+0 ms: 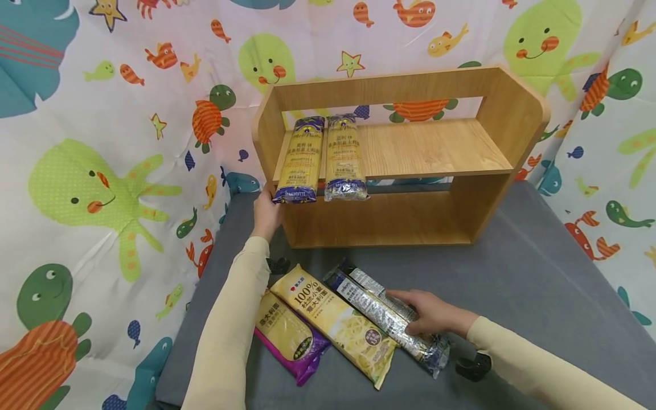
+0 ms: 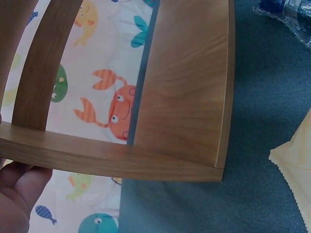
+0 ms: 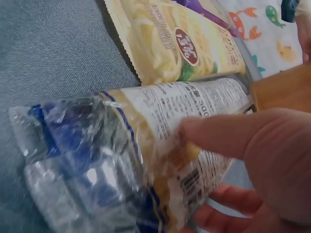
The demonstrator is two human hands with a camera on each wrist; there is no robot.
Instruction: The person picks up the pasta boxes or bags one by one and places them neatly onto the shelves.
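My left hand grips the left side panel of a wooden shelf; in the left wrist view its fingers lie against the panel's outer face. My right hand holds a clear spaghetti packet with blue ends and white printed label, lying on the grey surface. The thumb presses its top and the other fingers reach round its far side. Beside it lie a yellow pasta packet and a purple-ended pasta packet.
Two blue-ended spaghetti packets, one at the left end and one beside it, lie on the upper shelf board, their ends jutting over its front edge. The shelf stands on a grey cloth surface. A sea-animal printed curtain hangs behind.
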